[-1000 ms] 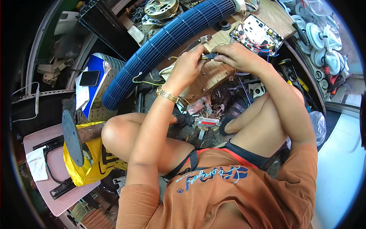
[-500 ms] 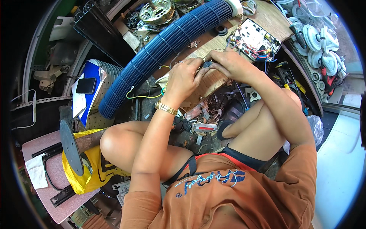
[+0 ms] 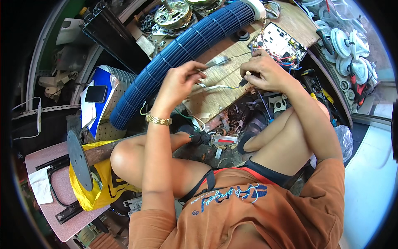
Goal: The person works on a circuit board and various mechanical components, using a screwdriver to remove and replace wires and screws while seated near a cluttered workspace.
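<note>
My left hand [image 3: 182, 83] is closed at the fingertips on a thin dark wire [image 3: 226, 59], which stretches rightward over the wooden board [image 3: 211, 100]. My right hand [image 3: 265, 72] is curled round a small black piece [image 3: 243, 83], too small to identify, with thin yellow and white wires trailing leftward from it. Beyond my hands lies a long blue slatted fan roller [image 3: 157, 60]. A circuit board [image 3: 282, 41] with coloured wires sits just past my right hand.
Metal motor parts [image 3: 172, 16] crowd the back. A phone [image 3: 96, 93] rests on papers at left, above a pink chair [image 3: 43, 211] and yellow bag [image 3: 89, 199]. White plastic wheels [image 3: 342, 41] pile at right. Scrap and tools cover the floor between my legs.
My hands have moved apart, the left toward the lower left, the right to the right and slightly down. A dark wire now spans between them and more of the board shows.
</note>
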A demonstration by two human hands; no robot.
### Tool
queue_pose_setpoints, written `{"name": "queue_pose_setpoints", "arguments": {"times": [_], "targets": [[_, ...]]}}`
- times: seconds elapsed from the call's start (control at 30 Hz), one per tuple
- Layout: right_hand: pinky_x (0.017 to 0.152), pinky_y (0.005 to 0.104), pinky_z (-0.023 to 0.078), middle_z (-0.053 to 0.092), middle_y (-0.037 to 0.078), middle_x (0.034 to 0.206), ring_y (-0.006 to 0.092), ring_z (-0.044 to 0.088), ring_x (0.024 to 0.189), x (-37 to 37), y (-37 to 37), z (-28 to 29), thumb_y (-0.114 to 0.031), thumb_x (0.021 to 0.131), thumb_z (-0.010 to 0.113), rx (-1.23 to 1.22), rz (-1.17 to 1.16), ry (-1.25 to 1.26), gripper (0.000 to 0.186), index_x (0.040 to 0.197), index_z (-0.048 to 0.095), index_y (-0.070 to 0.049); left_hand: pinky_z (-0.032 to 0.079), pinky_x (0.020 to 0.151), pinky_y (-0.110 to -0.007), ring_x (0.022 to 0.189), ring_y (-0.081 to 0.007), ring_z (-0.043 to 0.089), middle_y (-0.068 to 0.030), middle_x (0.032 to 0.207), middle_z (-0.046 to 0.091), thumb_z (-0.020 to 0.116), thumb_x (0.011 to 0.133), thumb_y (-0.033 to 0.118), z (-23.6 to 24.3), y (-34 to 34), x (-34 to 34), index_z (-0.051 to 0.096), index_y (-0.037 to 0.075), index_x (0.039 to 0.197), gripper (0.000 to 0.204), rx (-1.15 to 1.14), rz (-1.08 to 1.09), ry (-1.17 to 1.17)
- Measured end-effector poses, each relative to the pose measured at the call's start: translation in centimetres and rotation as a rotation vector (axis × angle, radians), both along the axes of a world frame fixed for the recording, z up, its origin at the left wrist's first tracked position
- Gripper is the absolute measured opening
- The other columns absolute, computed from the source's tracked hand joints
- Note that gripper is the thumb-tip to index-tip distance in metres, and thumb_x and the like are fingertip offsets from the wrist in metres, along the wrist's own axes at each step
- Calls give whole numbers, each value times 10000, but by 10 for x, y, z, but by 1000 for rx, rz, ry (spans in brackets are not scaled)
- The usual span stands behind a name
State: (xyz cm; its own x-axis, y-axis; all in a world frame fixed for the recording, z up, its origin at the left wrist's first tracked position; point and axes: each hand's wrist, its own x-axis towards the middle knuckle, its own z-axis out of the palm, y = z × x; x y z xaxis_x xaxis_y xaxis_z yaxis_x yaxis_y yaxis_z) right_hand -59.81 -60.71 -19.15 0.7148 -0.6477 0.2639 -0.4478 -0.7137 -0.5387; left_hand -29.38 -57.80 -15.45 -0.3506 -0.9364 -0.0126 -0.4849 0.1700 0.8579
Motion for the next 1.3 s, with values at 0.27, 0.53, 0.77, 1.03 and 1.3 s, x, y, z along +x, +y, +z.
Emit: {"name": "queue_pose_setpoints", "arguments": {"times": [0.27, 0.53, 0.77, 1.03, 1.3], "targets": [[1081, 488, 349, 705, 72, 825, 253, 647, 875, -12, -3, -6, -196, 815, 680, 119, 34, 122, 149, 839, 743, -63, 499, 606, -269, 650, -101, 624, -41, 767, 702, 597, 992, 18, 17, -5, 11, 694, 26, 1140, 178, -18, 200, -64], [700, 381, 543, 727, 152, 754, 304, 693, 677, -20, -7, -9, -150, 784, 704, 132, 4, -69, 168, 862, 762, -13, 478, 698, -331, 717, -156, 536, -33, 782, 544, 731, 904, 110, 24, 6, 13, 654, 69, 1277, 383, -124, 79, -272], [679, 383, 552, 724, 180, 764, 306, 706, 684, -15, -4, -7, -119, 792, 705, 148, -1, -76, 153, 868, 756, 4, 467, 672, -222, 752, -43, 476, 51, 874, 521, 692, 980, 126, 48, 1, 13, 670, 65, 1289, 316, 3, 50, -180], [818, 398, 529, 728, 114, 874, 277, 632, 890, -17, -3, -5, -169, 850, 697, 195, -146, 27, 161, 960, 771, -78, 551, 744, -248, 979, -114, 639, -113, 1274, 666, 660, 996, 171, 83, 7, 35, 495, 32, 1473, 523, 586, -55, 502], [881, 408, 530, 734, 136, 1016, 304, 691, 983, 30, 28, 25, -231, 884, 749, -94, -282, -400, 272, 1100, 736, -66, 623, 812, -308, 1103, -233, 709, -150, 1367, 628, 688, 963, 63, 78, 30, 16, 400, 56, 1537, 642, 597, -141, 617]]}}
